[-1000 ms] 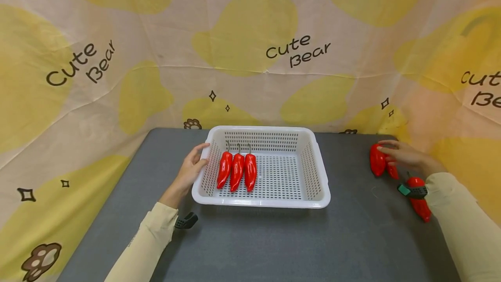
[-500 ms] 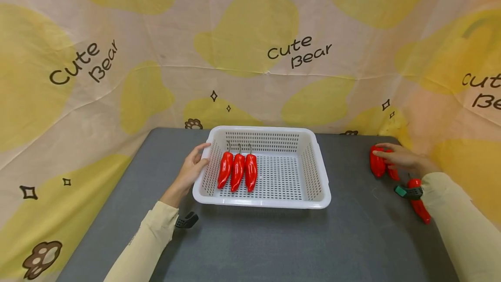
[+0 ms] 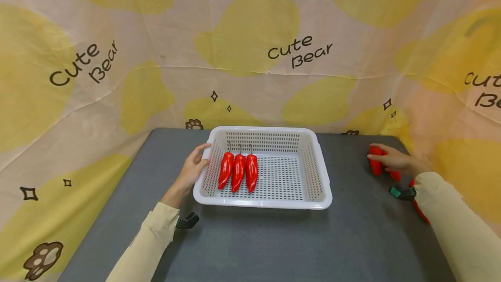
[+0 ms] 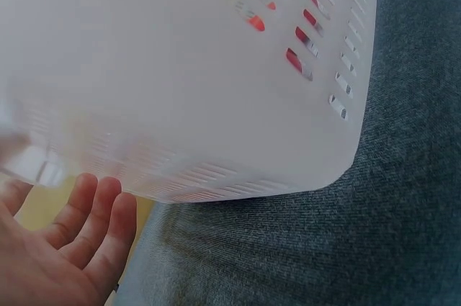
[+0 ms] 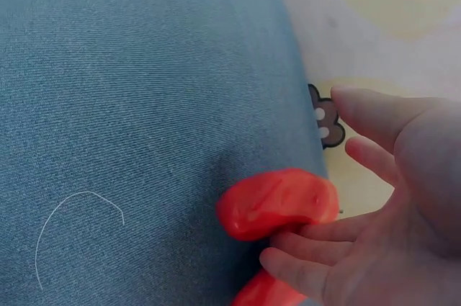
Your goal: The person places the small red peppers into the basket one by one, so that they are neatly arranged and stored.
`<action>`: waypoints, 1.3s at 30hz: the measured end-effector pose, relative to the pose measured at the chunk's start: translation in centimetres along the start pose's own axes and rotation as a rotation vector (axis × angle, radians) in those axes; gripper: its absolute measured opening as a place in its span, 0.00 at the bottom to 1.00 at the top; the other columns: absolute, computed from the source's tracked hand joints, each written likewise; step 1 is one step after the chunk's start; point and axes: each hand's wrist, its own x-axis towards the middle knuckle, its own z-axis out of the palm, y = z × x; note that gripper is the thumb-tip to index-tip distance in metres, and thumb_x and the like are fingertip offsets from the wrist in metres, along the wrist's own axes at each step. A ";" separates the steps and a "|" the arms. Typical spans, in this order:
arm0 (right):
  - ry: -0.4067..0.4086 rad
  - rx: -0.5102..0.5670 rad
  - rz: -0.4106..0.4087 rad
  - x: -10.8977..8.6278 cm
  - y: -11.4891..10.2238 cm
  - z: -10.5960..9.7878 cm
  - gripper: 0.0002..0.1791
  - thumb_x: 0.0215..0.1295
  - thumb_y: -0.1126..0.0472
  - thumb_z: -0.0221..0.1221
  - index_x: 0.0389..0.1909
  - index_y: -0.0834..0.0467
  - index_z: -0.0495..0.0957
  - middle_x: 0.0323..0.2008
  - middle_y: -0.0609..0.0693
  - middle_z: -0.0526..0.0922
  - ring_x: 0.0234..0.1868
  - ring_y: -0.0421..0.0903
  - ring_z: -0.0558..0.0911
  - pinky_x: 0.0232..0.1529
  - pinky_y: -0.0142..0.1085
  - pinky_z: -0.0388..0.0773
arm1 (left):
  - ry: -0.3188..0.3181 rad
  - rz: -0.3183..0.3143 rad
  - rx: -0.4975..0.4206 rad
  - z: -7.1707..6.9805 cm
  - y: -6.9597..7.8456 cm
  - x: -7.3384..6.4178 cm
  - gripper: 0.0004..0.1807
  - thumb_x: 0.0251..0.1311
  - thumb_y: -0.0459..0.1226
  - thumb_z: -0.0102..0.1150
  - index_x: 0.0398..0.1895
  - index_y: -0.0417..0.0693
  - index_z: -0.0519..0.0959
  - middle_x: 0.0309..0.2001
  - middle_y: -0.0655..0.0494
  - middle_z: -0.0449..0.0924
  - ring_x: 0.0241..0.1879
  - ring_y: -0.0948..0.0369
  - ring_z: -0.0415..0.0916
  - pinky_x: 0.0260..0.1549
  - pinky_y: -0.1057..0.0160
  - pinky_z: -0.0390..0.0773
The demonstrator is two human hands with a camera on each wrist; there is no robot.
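A white perforated plastic basket (image 3: 309,142) stands mid-table. Three red peppers (image 3: 238,171) lie side by side along its left part, stems to the back. My left hand (image 3: 192,168) grips the basket's left rim, and in the left wrist view its fingers (image 4: 94,223) rest at the outer wall. At the right, my right hand (image 3: 395,160) is over a pair of loose red peppers. The right wrist view shows thumb and forefinger spread, while the lower fingers (image 5: 306,252) reach between the upper pepper (image 5: 281,194) and the lower one (image 5: 270,290).
Another red pepper (image 3: 420,210) lies nearer the front, partly hidden behind the right sleeve (image 3: 450,212). Dark grey cloth (image 3: 250,247) covers the table. A printed fabric backdrop (image 3: 242,34) rises at its back and sides.
My right hand has moved a little to the left over the two loose peppers, which now show a wider gap between them. The left hand and the basket have stayed put.
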 end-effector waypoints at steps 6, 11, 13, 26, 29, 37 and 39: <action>0.015 -0.064 -0.012 0.3 0.2 0.2 0.42 0.80 0.52 0.47 0.78 0.70 0.36 0.73 0.83 0.36 0.71 0.82 0.47 0.65 0.71 0.64 | 0.000 -0.005 0.009 0.0 0.0 0.0 0.28 0.74 0.33 0.44 0.76 0.54 0.60 0.64 0.30 0.71 0.47 0.48 0.82 0.42 0.53 0.87; 0.034 -0.105 -0.036 0.7 0.8 0.4 0.37 0.80 0.57 0.47 0.76 0.73 0.43 0.71 0.85 0.42 0.70 0.82 0.50 0.61 0.68 0.71 | 0.000 -0.004 0.001 0.1 -0.1 0.1 0.28 0.74 0.33 0.44 0.76 0.54 0.60 0.64 0.30 0.71 0.47 0.48 0.82 0.41 0.55 0.87; 0.052 -0.125 -0.050 0.9 0.9 0.5 0.35 0.79 0.60 0.47 0.74 0.75 0.46 0.69 0.86 0.46 0.69 0.82 0.52 0.58 0.66 0.75 | 0.000 -0.003 -0.003 0.1 -0.1 0.1 0.28 0.74 0.33 0.44 0.76 0.54 0.61 0.63 0.29 0.71 0.45 0.51 0.82 0.40 0.58 0.86; 0.087 -0.185 -0.105 1.4 1.2 1.2 0.37 0.71 0.67 0.57 0.72 0.77 0.50 0.53 0.83 0.63 0.45 0.61 0.76 0.35 0.36 0.82 | -0.007 0.002 0.000 0.0 -0.2 0.0 0.28 0.75 0.34 0.44 0.76 0.55 0.60 0.64 0.30 0.71 0.46 0.49 0.82 0.40 0.56 0.87; 0.092 -0.201 -0.110 1.5 1.4 1.4 0.38 0.73 0.64 0.57 0.72 0.76 0.49 0.61 0.87 0.58 0.52 0.67 0.74 0.36 0.38 0.82 | -0.009 0.001 -0.002 0.0 -0.2 0.0 0.28 0.75 0.34 0.44 0.77 0.55 0.60 0.63 0.30 0.71 0.46 0.50 0.83 0.40 0.56 0.87; 0.132 -0.195 -0.125 2.1 1.3 2.3 0.37 0.72 0.62 0.58 0.72 0.74 0.53 0.25 0.55 0.69 0.23 0.46 0.69 0.27 0.32 0.69 | -0.001 0.015 -0.021 -0.1 -0.3 0.3 0.28 0.74 0.33 0.44 0.76 0.55 0.60 0.62 0.30 0.72 0.43 0.54 0.82 0.38 0.60 0.86; 0.152 -0.200 -0.125 2.1 1.3 2.6 0.37 0.72 0.61 0.59 0.72 0.74 0.54 0.24 0.53 0.68 0.24 0.46 0.68 0.29 0.33 0.68 | -0.001 0.009 -0.022 0.0 -0.5 0.3 0.28 0.74 0.33 0.44 0.76 0.55 0.61 0.63 0.30 0.72 0.43 0.53 0.82 0.38 0.60 0.86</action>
